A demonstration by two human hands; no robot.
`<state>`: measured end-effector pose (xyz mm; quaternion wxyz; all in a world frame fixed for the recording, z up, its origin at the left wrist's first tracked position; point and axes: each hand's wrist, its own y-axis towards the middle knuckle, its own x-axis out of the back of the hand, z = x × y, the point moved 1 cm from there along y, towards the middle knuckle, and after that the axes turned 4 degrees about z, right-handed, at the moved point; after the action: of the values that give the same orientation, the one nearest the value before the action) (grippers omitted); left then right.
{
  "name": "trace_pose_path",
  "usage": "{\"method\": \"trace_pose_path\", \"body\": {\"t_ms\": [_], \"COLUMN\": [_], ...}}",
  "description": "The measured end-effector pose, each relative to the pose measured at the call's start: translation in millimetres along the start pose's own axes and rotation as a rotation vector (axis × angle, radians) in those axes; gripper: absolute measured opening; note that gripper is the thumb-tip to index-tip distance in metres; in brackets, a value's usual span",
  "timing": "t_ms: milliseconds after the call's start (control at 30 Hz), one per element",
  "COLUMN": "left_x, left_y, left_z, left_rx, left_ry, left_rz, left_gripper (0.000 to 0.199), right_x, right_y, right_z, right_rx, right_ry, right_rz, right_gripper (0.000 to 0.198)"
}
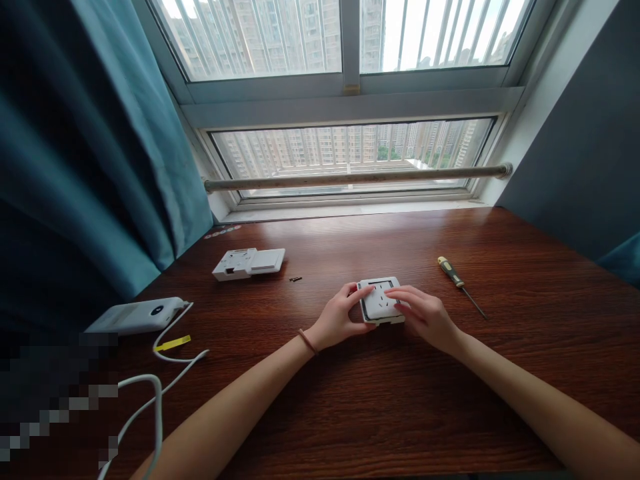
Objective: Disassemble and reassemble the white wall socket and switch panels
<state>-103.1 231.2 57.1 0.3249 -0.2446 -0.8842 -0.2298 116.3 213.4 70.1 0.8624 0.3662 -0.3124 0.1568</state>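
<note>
1. Here's the white socket (383, 303), sitting between both hands at the middle of the wooden table (320, 400)!
2. Left hand (336, 320) clasps its left side, forefinger over the face, thumb along the near edge.
3. Right hand (425, 317) lays extended fingers on the face's right; whether it pinches, I can't tell.
4. Looks like handling the faceplate; next seems to call for firm left-hand steadiness and careful right fingertips.
5. Screwdriver (453, 272) lies apart, untouched.
</note>
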Motion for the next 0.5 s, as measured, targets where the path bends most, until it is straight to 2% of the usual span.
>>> {"method": "trace_pose_path", "body": {"t_ms": [100, 200, 300, 433, 500], "left_x": [1, 6, 11, 16, 17], "left_y": [1, 4, 7, 9, 7], "left_z": [-1, 1, 2, -6, -13], "left_rx": [0.002, 0.046, 0.139, 0.254, 0.292], "left_ry": [-0.051, -0.147, -0.351, -0.689, -0.76], "left_rz": [-0.011, -0.038, -0.04, 0.02, 0.024], "left_gripper": [0.072, 0.069, 0.063, 0.058, 0.052], "right_x": [3, 1, -2, -2, -2], "right_y": [1, 0, 1, 2, 2], "right_z": [-15, -29, -29, -11, -1], "right_rx": [-0.189, -0.302, -0.29, -0.225, -0.19], "right_ry": [0.083, 0.343, 0.595, 0.627, 0.648], "right_rz": [-0.04, 0.079, 0.121, 0.107, 0.122], "right_gripper": [0.031, 0.039, 0.043, 0.049, 0.066]}}
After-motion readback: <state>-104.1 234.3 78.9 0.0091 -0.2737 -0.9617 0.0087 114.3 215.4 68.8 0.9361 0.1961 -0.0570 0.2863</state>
